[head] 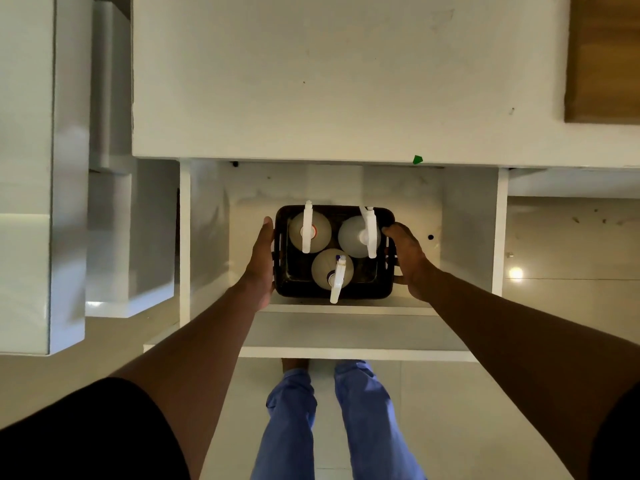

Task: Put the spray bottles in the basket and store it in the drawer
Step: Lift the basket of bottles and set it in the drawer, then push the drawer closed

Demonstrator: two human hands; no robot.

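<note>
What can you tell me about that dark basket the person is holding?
The basket is dark, probably black plastic, rectangular with rounded corners and slotted side walls. It sits upright and level inside the open white drawer. Three pale spray bottles with white trigger heads stand in it. The left hand presses its left wall and the right hand grips its right wall. Whether it rests on the drawer floor cannot be told.

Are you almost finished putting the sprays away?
Nearly. Done: all three spray bottles stand in the black basket. In hand: the left hand and right hand grip the basket's two sides, inside the open drawer; whether it rests on the drawer floor yet is unclear. Left: let go and push the drawer shut.
</note>
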